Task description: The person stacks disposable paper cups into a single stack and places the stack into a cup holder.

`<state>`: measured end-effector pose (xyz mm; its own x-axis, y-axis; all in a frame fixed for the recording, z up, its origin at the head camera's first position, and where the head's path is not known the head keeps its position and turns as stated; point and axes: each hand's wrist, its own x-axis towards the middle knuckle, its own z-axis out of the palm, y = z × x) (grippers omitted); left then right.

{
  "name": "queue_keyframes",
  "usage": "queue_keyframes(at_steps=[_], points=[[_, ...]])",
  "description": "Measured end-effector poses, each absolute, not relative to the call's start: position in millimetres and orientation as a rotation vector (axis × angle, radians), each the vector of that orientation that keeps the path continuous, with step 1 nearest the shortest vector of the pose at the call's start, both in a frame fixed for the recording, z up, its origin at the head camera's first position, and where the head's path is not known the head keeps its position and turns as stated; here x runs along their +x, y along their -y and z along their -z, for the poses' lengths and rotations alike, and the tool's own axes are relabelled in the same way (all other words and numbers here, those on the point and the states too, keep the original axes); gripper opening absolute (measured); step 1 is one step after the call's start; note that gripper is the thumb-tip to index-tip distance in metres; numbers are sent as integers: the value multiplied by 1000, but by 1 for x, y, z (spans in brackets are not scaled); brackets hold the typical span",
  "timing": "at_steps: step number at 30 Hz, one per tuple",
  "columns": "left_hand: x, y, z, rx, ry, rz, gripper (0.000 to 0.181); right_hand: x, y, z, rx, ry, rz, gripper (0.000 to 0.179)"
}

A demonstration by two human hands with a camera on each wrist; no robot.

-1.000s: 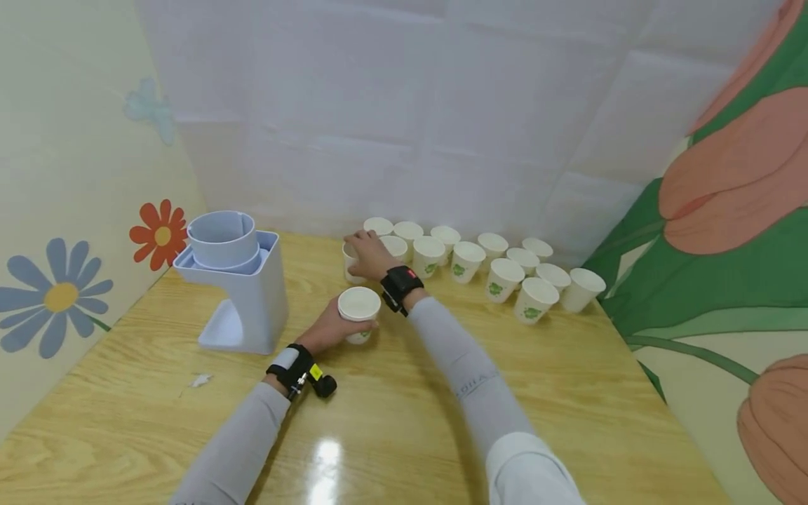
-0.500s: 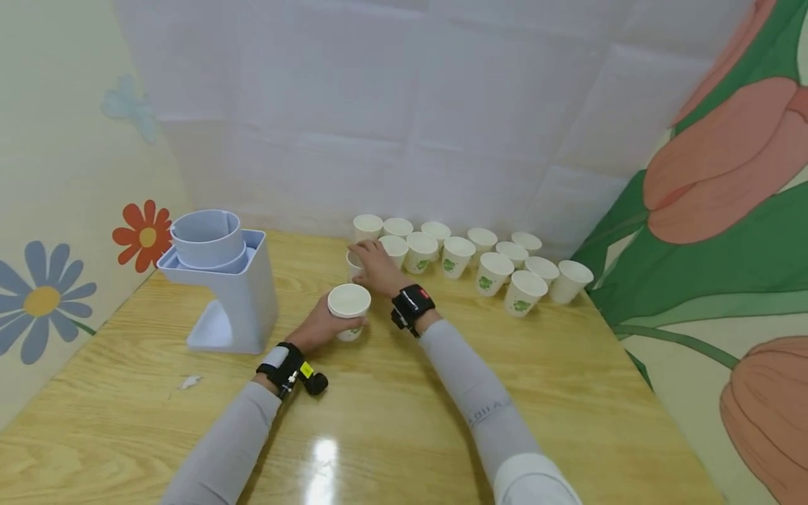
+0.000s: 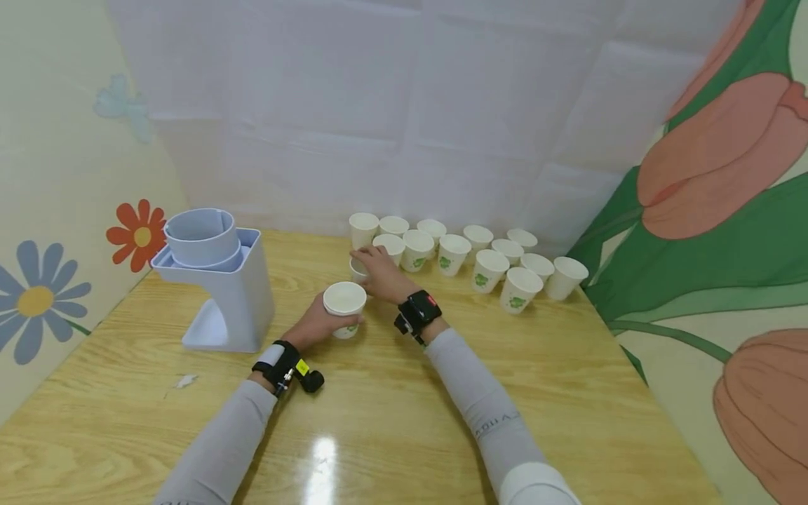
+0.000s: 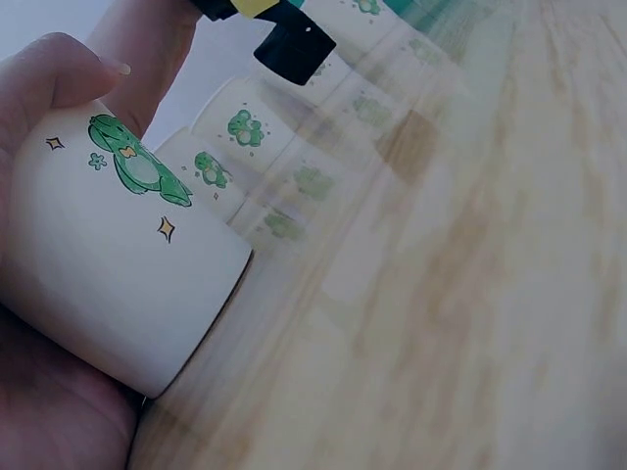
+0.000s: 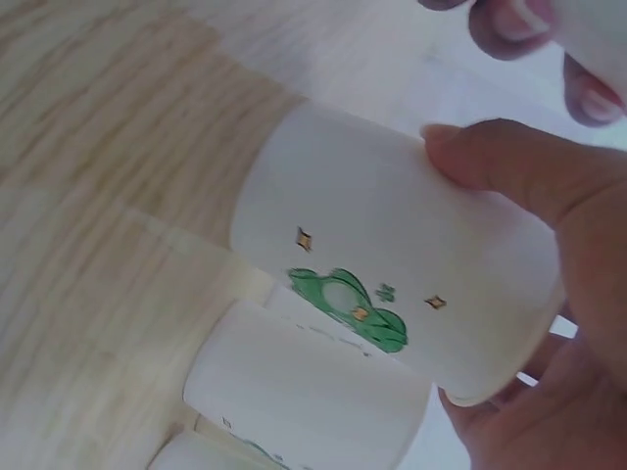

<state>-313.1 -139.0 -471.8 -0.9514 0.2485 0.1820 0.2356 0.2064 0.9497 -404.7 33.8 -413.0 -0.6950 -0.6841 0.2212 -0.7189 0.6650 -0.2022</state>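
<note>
My left hand (image 3: 315,322) grips a white paper cup (image 3: 344,300) with a green cartoon print, upright near the middle of the table. In the left wrist view that cup (image 4: 108,264) stands with its base close over the wood, thumb and palm around it. Just beyond it, my right hand (image 3: 386,275) holds another white paper cup (image 3: 358,271), partly hidden by the fingers. The right wrist view shows the thumb (image 5: 500,166) on this cup's side (image 5: 343,186) and fingers on its far side. A neighbouring printed cup (image 5: 304,382) appears right beside it.
Several white paper cups (image 3: 454,254) stand upright in uneven rows along the back and right. A pale blue plastic stand (image 3: 255,301) with a round container (image 3: 202,235) on top is at the left. A small white scrap (image 3: 186,381) lies in front of it.
The head view has shifted slightly to the right. My right hand has drawn its cup a little nearer and to the right. The left hand keeps its cup in about the same place.
</note>
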Motion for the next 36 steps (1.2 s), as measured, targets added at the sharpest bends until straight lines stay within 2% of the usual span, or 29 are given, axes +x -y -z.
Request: queue_keyframes(at_steps=[13, 20, 36], points=[[-313, 147, 472, 469, -2435, -1908, 66, -395, -38, 398, 1234, 2822, -454, 55], [-312, 146, 470, 471, -2437, -1911, 67, -398, -41, 389, 1312, 2773, -370, 56], [-310, 138, 469, 464, -2438, -1908, 65, -396, -78, 374, 1166, 2994, -462, 54]])
